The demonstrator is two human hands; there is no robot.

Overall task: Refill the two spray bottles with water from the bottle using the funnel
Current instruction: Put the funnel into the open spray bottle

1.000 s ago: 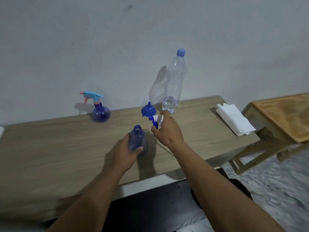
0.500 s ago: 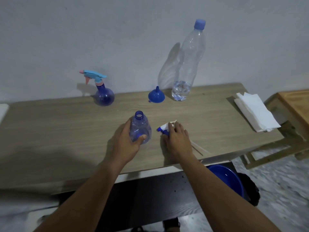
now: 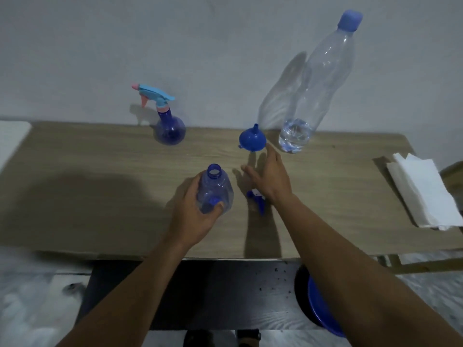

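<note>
My left hand (image 3: 194,211) grips an uncapped blue spray bottle (image 3: 215,188) standing on the wooden table (image 3: 100,186). Its blue-and-white spray head (image 3: 256,198) lies on the table under my right wrist. My right hand (image 3: 269,175) hovers with straight fingers, empty, just short of the blue funnel (image 3: 252,138), which sits upside down. A tall clear water bottle (image 3: 318,83) with a blue cap stands behind the funnel, holding a little water. A second blue spray bottle (image 3: 169,126) with a light-blue and pink trigger stands at the back left.
Folded white paper towels (image 3: 423,191) lie at the table's right end. A blue basin (image 3: 323,309) sits on the floor below the front edge. The wall rises directly behind the table. A wooden stool edge (image 3: 452,171) shows at far right.
My right hand let go of the spray head on the table and moved forward toward the funnel. My left hand kept its grip on the open bottle.
</note>
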